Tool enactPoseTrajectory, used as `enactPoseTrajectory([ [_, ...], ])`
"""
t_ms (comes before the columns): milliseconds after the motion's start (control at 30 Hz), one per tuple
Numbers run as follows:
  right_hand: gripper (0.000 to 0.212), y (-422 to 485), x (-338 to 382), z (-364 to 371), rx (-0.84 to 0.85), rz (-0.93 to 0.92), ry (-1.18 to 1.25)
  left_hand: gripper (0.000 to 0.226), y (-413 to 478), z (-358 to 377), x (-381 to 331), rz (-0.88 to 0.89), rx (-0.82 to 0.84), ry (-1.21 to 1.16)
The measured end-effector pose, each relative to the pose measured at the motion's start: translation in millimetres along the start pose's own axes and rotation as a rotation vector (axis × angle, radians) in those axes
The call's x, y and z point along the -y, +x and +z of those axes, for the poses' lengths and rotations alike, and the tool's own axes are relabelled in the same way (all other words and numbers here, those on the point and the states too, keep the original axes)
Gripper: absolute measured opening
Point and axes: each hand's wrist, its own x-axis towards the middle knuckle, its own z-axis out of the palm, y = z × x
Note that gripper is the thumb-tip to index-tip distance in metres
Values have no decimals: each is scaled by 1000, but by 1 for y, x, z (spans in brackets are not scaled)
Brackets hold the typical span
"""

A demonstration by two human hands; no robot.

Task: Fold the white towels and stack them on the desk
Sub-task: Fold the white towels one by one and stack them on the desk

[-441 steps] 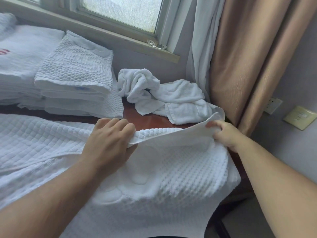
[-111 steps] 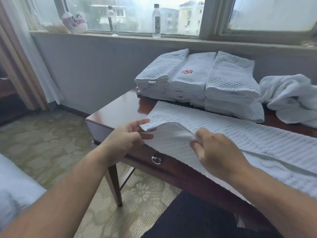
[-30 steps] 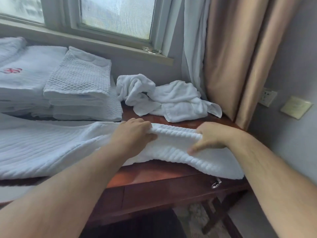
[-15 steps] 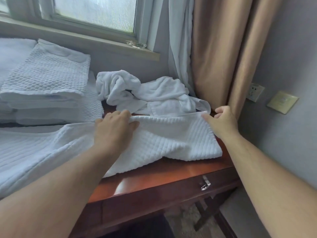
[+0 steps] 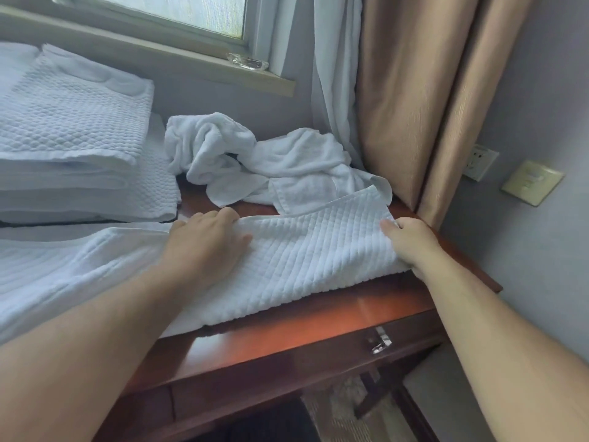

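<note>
Left grip (image 5: 207, 244) and right grip (image 5: 411, 240) clutch one towel (image 5: 318, 256), now flatter on the bench (image 5: 318, 323); one waffle-topped stack (image 5: 73, 129), one crumpled heap (image 5: 255, 157).

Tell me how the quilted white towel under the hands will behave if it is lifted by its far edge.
Likely floppy: the quilted towel buckles between the left hand and right hand. Probably light yet bulky, given its thick weave. Unlikely to slide freely: the texture looks grippy on the desk.
</note>
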Motion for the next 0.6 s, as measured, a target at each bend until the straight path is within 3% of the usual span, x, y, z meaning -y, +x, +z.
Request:
enactPoseTrajectory([
  [133,36,13,3,-5,31,84,-320,42,2,-1,12,41,6,-13],
  [233,33,5,3,4,-73,200,-532,43,3,-2,18,32,7,36],
  [300,33,-11,12,16,-238,127,-664,43,3,-4,22,13,2,43],
  [367,30,-29,30,34,-267,-91,-684,43,4,-9,28,-10,8,59],
  [467,31,-69,71,71,-43,-340,-524,44,4,-26,44,-58,48,98],
  [600,34,-124,117,115,213,-461,-370,62,-7,-63,88,-70,147,83],
])
